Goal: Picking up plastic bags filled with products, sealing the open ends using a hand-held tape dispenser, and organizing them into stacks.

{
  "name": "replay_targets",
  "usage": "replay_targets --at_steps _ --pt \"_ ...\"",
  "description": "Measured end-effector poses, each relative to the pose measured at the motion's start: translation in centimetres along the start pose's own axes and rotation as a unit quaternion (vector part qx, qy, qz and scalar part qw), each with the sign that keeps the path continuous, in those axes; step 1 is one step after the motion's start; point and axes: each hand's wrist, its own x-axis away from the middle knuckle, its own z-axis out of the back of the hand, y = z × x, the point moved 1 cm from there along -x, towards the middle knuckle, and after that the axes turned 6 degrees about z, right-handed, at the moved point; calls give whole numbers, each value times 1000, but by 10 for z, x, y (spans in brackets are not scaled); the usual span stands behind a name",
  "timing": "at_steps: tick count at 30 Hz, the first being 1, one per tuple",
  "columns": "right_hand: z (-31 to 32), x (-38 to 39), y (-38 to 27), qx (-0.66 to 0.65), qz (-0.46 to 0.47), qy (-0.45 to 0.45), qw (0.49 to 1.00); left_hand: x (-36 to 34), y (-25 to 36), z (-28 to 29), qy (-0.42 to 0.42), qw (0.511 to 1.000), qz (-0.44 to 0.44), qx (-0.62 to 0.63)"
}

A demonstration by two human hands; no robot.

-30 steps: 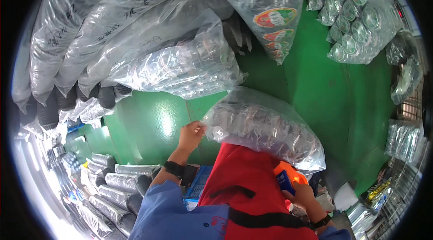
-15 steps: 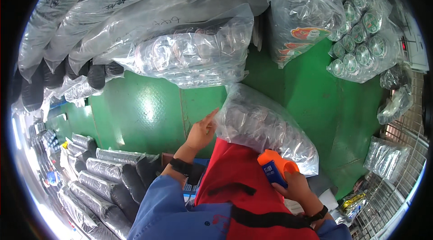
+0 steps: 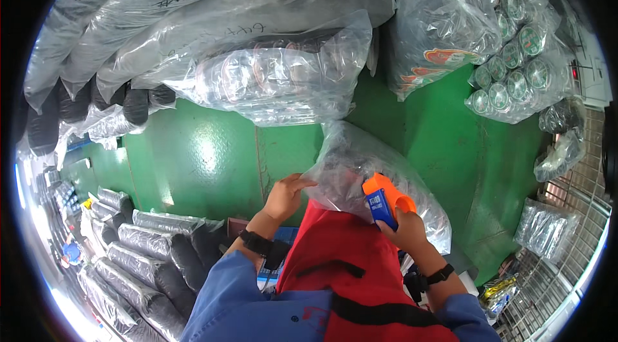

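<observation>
A clear plastic bag (image 3: 341,142) of dark, rounded contents lies in front of me against the red apron (image 3: 338,245). At its left edge is my left hand (image 3: 285,196), fingers closed together on the plastic film. My right hand (image 3: 404,229) grips an orange and blue hand-held plastic tool (image 3: 388,199), held over the bag's middle with its blue side toward me. The tool covers part of the bag's contents. From this view I cannot tell whether it touches the film.
Large filled clear bags (image 3: 283,78) lie across the far side. Another bag, with round-ended cylinders (image 3: 515,84), sits at the far right. Wrapped dark rolls (image 3: 154,271) are stacked at the near left. A wire-mesh rack (image 3: 573,245) stands at the right. The floor (image 3: 212,142) is green.
My right hand has brought the orange and blue tool up and left over the bag. My left hand has moved slightly down and closed at the bag's edge.
</observation>
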Motion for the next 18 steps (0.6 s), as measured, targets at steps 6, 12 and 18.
replay_targets --at_steps 6,12,18 --pt "-3 0 -2 7 -28 -15 999 -16 13 5 77 969 202 119" --pt "-3 -2 -8 8 -52 -8 999 -37 18 4 -58 965 224 -124" --pt "-10 -3 -7 8 -32 -4 999 -50 21 -14 84 979 64 -174"
